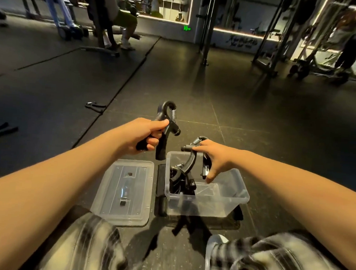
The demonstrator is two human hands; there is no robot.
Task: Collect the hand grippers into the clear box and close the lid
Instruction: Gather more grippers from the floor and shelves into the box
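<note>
1. Left hand (141, 134) grips the raised hand gripper (169, 124). Fingers are curled tight round one handle and the spring end points up. It is in the air, just far-left of the clear box (240, 195).
2. Right hand (215, 160) holds the second hand gripper (189, 158) over the box's far-left part. Fingers wrap one handle, the index finger lies along the top, and the thumb hangs down straight.
3. The second gripper's free handle dips toward the piled hand grippers (180, 182) in the box's left half. Cannot tell if they touch.
4. The box sits open on the dark floor (255, 122), between the person's knees.
5. The lid (123, 193) lies flat on the floor left of the box. A black pad (161, 181) sits between them, partly under the box.
6. Two loose hand grippers lie on the floor at far left, one (95, 106) nearer the centre and one (3, 129) at the left edge. Both are well apart from the box.
7. Patterned shorts (269, 259) are blurred at the near edge.
</note>
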